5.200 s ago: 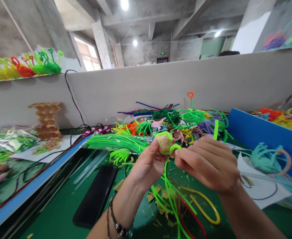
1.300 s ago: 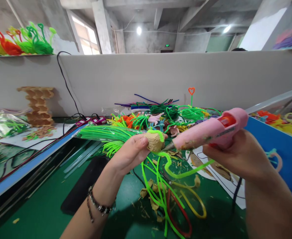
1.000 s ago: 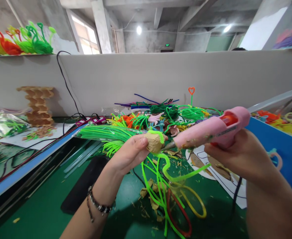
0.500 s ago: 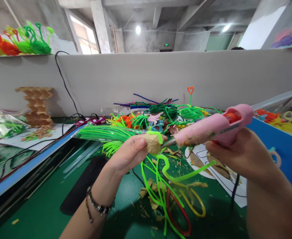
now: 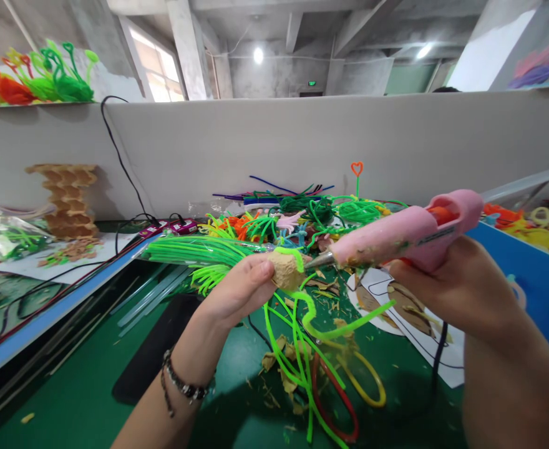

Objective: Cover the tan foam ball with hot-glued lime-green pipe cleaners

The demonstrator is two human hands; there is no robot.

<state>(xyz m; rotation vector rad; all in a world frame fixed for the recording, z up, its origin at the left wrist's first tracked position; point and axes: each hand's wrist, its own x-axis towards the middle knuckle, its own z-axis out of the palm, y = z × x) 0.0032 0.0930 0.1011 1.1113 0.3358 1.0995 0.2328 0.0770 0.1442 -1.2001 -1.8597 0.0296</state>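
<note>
Your right hand (image 5: pixel 466 290) gripped the pink glue gun (image 5: pixel 382 238), its long axis sloping down leftward, nozzle (image 5: pixel 321 259) aimed at the tan lump (image 5: pixel 286 273), your left hand (image 5: pixel 238 285) pinching it.

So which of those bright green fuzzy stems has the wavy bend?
The green stem leading off the tan lump in the left hand: it snakes, its free end jutting below the pink glue gun. The loose stems beneath run straighter.

Around brown lump (image 5: pixel 286 272): glue gun (image 5: pixel 387 238) blocks 2–3 o'clock, bent stem (image 5: pixel 349 328) 4, loose stems (image 5: pixel 305 379) 6, left forearm (image 5: pixel 193 358) 8. Hand gap: 7.
</note>
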